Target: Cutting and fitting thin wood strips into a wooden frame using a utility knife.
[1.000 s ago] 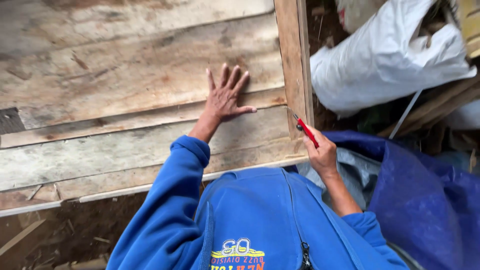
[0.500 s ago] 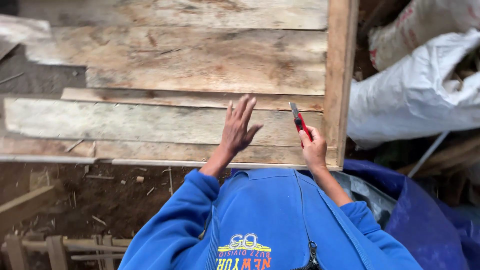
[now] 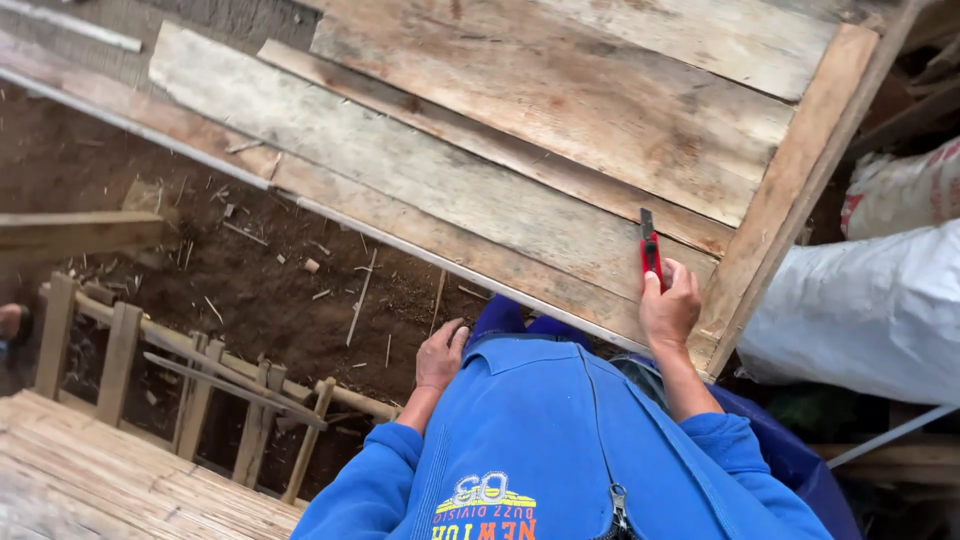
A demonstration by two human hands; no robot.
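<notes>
The right hand (image 3: 668,310) has its fingers clenched around a red utility knife (image 3: 650,252), blade on the weathered plank tabletop (image 3: 480,150) near its right edge. The left hand (image 3: 441,356), fingers released, rests below the tabletop's near edge.

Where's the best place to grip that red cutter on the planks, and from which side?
Grip the red cutter by its red handle, from the near end and from above. The dark blade sticks out at the far end, pointing away across the planks, so that end is best avoided. The right hand already holds it this way, thumb on top of the handle. The left hand is empty.
</notes>
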